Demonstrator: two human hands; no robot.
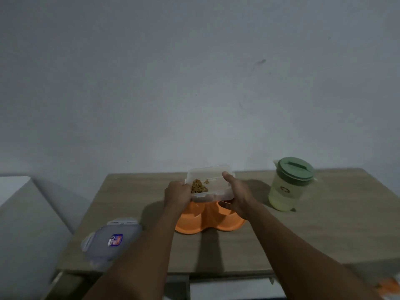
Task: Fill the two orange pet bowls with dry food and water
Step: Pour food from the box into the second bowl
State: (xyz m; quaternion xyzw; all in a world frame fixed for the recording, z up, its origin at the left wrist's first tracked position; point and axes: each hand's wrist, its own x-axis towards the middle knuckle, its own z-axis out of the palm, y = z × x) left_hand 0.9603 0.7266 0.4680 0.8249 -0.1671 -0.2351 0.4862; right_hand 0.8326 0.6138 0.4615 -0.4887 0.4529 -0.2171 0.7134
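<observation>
You hold clear food container (213,185) over orange double pet bowl (208,219) on wooden table (324,230). Left hand (178,197) and right hand (237,194) curl fingers around container ends. Tip slowly toward left bowl; keep kibble (199,186) stream inside rim. Green-lidded pitcher (291,185) waits at right.

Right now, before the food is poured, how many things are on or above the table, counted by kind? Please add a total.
orange double bowl: 1
food container: 1, held above the bowl by the left hand and right hand
container lid: 1
pitcher with green top: 1
Total: 4
</observation>
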